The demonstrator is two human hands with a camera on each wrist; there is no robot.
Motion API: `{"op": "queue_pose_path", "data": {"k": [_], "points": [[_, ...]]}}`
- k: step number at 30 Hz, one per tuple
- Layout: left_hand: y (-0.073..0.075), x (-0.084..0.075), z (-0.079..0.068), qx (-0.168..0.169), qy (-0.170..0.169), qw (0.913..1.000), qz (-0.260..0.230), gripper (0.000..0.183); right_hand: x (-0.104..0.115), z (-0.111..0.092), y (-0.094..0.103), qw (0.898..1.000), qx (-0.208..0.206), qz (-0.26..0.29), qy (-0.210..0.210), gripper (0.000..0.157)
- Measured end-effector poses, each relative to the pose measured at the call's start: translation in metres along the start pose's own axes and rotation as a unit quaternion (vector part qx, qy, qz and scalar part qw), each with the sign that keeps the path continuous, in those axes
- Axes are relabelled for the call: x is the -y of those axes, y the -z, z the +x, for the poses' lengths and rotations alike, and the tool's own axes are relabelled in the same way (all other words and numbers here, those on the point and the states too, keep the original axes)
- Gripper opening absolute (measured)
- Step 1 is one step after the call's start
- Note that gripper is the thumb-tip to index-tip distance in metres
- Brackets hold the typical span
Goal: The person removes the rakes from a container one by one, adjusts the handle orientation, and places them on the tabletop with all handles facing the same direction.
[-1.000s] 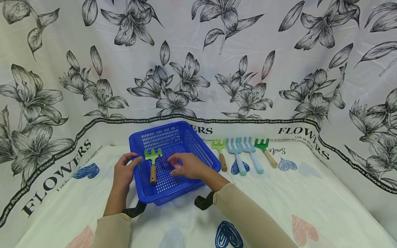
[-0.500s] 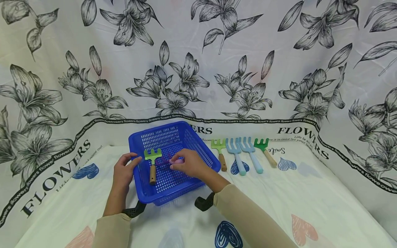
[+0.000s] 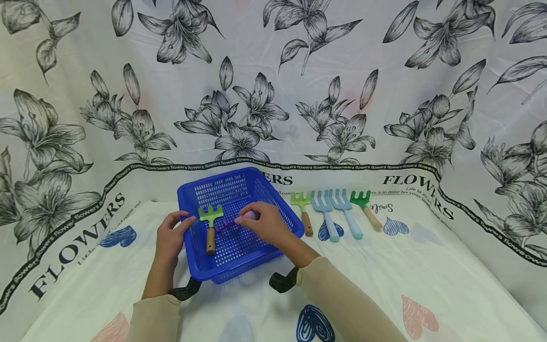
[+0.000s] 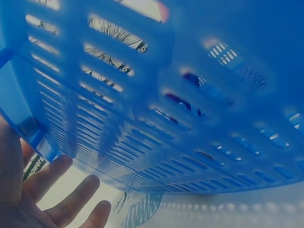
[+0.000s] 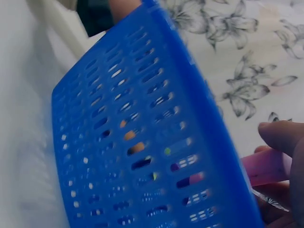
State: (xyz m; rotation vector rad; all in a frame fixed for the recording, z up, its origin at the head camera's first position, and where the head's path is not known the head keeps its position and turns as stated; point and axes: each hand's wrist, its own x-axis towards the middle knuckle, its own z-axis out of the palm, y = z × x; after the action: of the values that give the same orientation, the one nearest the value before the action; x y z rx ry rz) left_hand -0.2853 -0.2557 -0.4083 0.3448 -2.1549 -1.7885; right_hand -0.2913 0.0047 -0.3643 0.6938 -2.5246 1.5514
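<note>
My left hand (image 3: 171, 232) holds the left rim of a blue perforated plastic basket (image 3: 201, 274), thumb and fingers at the edge. Inside the basket, on its left side, lies a light green hand fork (image 3: 211, 228) with a wooden handle. My right hand (image 3: 265, 223) reaches in over the basket and grips the pink handle (image 5: 266, 167) of a tool between thumb and fingers. That tool's purple end blends into the blue mesh, so its shape is hard to make out. In the left wrist view, spread fingers (image 4: 80, 197) show outside the basket wall.
Right of the basket lies a row of hand forks: a light green one (image 3: 305, 213), two light blue ones (image 3: 326, 216) (image 3: 347, 213) and a dark green one (image 3: 367, 211) with a wooden handle. A flower-printed cloth (image 3: 325, 133) hangs behind the cloth-covered table (image 3: 384, 280).
My right hand has closed its fingers on the pink handle and shifted slightly up and to the right. My left hand, the basket and the green fork have kept their places.
</note>
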Motion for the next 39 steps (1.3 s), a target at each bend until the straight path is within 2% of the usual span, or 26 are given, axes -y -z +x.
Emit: {"op": "queue_pose_path", "data": {"k": [6,10,15,19,22,26,29,39], "points": [[0.001,0.0,0.0,-0.004,0.006,1.0,0.004,0.048,0.0,-0.001,0.003,0.997,-0.061,0.054,-0.011,0.016],[0.0,-0.001,0.001,-0.001,0.008,1.0,0.004,0.05,0.0,-0.002,0.007,0.992,-0.095,0.085,0.009,0.016],[-0.001,-0.003,0.002,-0.003,0.006,1.0,0.005,0.051,-0.001,-0.005,0.017,0.987,-0.123,0.097,0.032,0.017],[-0.001,-0.002,0.001,-0.005,0.0,1.0,0.005,0.05,-0.004,-0.009,0.028,0.985,-0.153,0.078,0.012,0.02],[-0.001,0.0,0.001,-0.003,0.0,1.0,0.004,0.051,-0.009,-0.013,0.038,0.982,-0.165,0.092,0.002,0.022],[-0.001,0.002,0.001,-0.002,0.005,1.0,0.003,0.051,-0.016,-0.015,0.051,0.976,-0.167,0.138,0.021,0.022],[-0.001,0.002,0.001,-0.001,0.008,1.0,0.003,0.051,-0.02,-0.017,0.062,0.972,-0.174,0.154,0.026,0.023],[0.0,0.001,0.001,-0.001,0.005,1.0,0.004,0.048,-0.028,-0.029,0.096,0.967,-0.2,0.157,-0.01,0.026]]}}
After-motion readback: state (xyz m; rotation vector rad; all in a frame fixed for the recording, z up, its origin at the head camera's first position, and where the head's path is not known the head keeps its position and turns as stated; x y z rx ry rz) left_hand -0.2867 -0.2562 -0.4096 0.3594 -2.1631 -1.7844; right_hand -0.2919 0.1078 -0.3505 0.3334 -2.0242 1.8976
